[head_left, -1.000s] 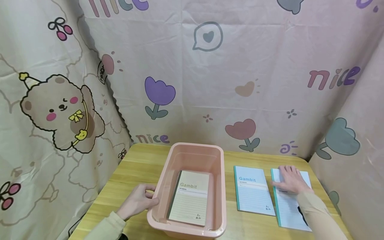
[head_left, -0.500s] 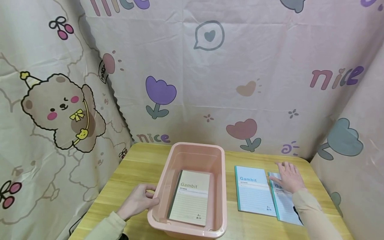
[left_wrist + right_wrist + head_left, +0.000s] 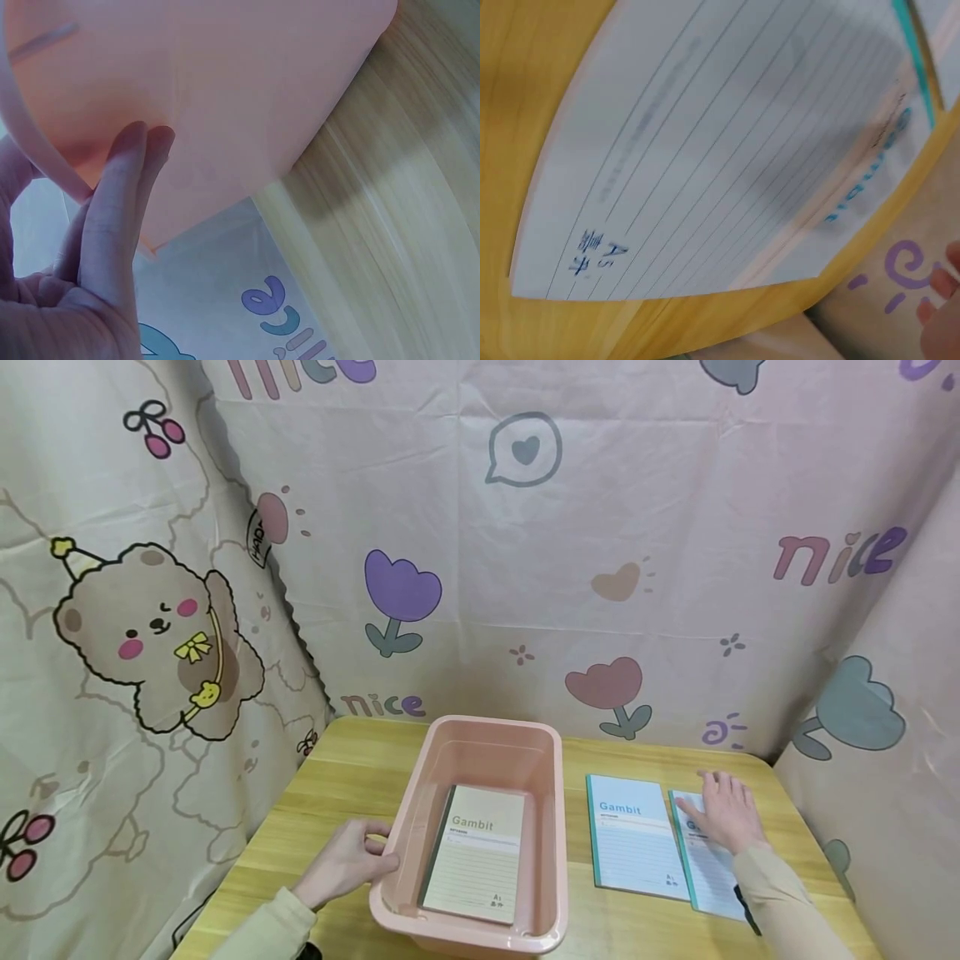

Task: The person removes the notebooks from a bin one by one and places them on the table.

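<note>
"Gambit" and "nice" stood out
"Gambit" headed the beige paper notebook with a dark spine (image 3: 480,860), the blue-and-white paper notebook with a teal spine (image 3: 637,843) and the matching teal-spined notebook at right (image 3: 727,150), which bore "A5" with two Chinese characters; "nice" recurred on the pale printed fabric backdrop (image 3: 540,568).

From the head, the yellow wood-grain table (image 3: 367,760) is viewed forward and downward from farther off. The pink plastic tub (image 3: 247,97) is seen obliquely and closely from the left wrist, the pale, lined, teal-spined paper notebook (image 3: 705,165) from the right wrist; both are shared with the head view.
</note>
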`<state>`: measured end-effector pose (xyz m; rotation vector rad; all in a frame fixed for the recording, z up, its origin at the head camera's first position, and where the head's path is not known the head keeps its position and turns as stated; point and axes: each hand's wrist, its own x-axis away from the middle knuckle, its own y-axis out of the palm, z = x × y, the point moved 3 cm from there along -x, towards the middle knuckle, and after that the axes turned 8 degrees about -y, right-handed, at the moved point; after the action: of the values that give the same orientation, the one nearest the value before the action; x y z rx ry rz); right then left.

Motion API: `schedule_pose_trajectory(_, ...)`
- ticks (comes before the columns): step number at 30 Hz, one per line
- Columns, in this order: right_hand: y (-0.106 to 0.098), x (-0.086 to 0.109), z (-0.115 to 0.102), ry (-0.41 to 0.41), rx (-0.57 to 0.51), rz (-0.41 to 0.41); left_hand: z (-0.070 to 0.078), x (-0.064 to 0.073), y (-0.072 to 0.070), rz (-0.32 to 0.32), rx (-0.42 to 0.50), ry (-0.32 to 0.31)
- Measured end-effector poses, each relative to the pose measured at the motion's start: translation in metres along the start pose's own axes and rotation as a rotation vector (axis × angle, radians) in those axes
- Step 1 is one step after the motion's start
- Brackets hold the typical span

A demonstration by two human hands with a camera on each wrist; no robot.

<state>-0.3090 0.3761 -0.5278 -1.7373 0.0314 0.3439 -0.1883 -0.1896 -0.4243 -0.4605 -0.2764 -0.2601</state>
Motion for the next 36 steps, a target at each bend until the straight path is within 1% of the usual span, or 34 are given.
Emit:
schedule_pose_trajectory(3,-0.004,-0.001,-0.003,0.044,-0.019,-0.002,-0.001,0.000,0.000,0.002,-0.003,-0.005)
schedule_pose_trajectory(8,-0.016,-0.004,-0.013,0.096,-0.029,-0.038,-0.002,0.000,-0.001,0.005,-0.007,-0.007)
schedule_pose_trajectory(11,-0.023,-0.007,-0.022,0.083,-0.028,-0.049,-0.002,0.001,-0.001,0.008,-0.007,-0.004)
schedule_pose_trajectory(15,-0.032,-0.012,-0.037,0.045,-0.054,-0.074,-0.002,0.001,-0.001,0.013,-0.011,-0.005)
schedule_pose_trajectory(18,-0.039,-0.018,-0.053,0.019,-0.085,-0.087,-0.002,0.001,-0.001,0.012,-0.012,-0.005)
schedule_pose_trajectory(23,-0.056,-0.025,-0.085,-0.038,-0.102,-0.084,-0.001,0.000,-0.001,0.007,-0.012,-0.002)
schedule_pose_trajectory(30,-0.075,-0.027,-0.133,-0.035,-0.182,-0.177,0.000,-0.001,-0.001,0.006,-0.011,-0.022)
schedule_pose_trajectory(32,-0.081,-0.028,-0.146,-0.045,-0.201,-0.185,-0.001,-0.001,0.000,0.007,-0.012,-0.026)
schedule_pose_trajectory(36,-0.091,-0.031,-0.171,-0.081,-0.201,-0.191,0.000,-0.001,0.000,0.020,-0.024,-0.034)
